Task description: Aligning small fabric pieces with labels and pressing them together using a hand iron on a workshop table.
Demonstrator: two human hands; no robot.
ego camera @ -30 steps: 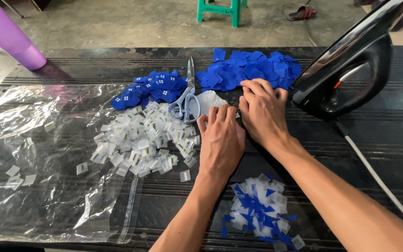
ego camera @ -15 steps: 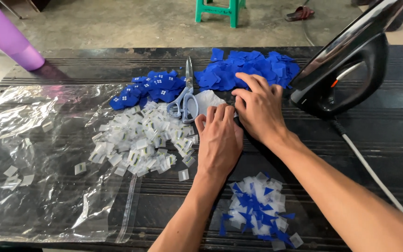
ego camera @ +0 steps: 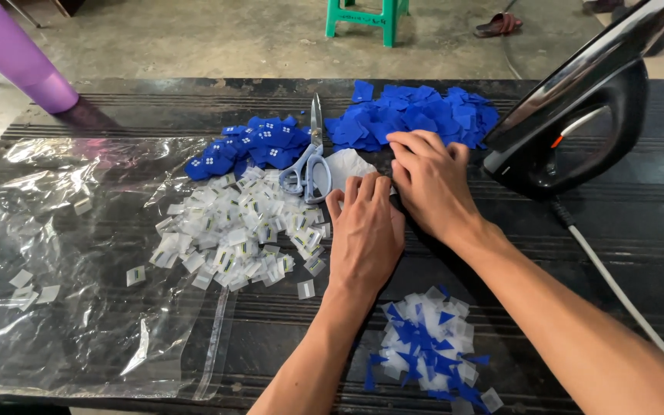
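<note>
Your left hand [ego camera: 366, 234] lies flat, palm down, fingers together on the dark worktop [ego camera: 639, 230], its tips touching a white sheet [ego camera: 347, 165] beside the scissors [ego camera: 310, 165]. Your right hand [ego camera: 428, 180] rests just beside it, fingers curled loosely at the edge of the blue squares [ego camera: 416, 111]; whether its grip pinches one, you cannot tell. An iron [ego camera: 585, 115] stands to the right, white labels [ego camera: 232, 230] to the left.

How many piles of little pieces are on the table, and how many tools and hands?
Blue piles: 2 (plain blue squares, blue printed squares)
White pile: 1
Mixed blue-and-white scrap pile: 1
Scissors: 1
Iron: 1
Hands: 2 (left hand, right hand)
Total: 8
</note>
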